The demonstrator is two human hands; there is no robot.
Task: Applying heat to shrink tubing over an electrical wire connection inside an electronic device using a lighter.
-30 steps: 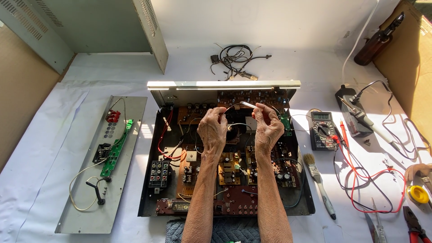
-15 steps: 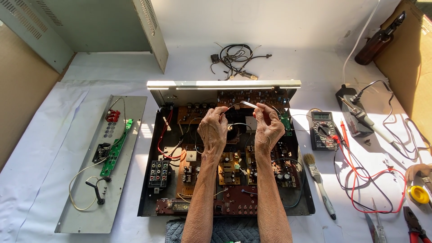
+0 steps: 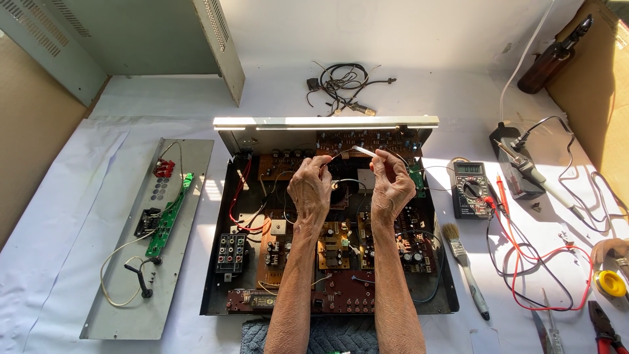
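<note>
An opened audio amplifier chassis lies in front of me, full of brown circuit boards and wires. Both my hands hover over its middle. My left hand pinches a thin wire between thumb and fingers. My right hand pinches the other end, where a short white sleeve or component sticks out to the left. The wire spans the gap between the two hands, just above the rear board.
A detached grey panel with a green board lies left. Right of the chassis lie a multimeter, brush, soldering iron, red leads, solder spool and pliers. A cable bundle and brown bottle sit behind.
</note>
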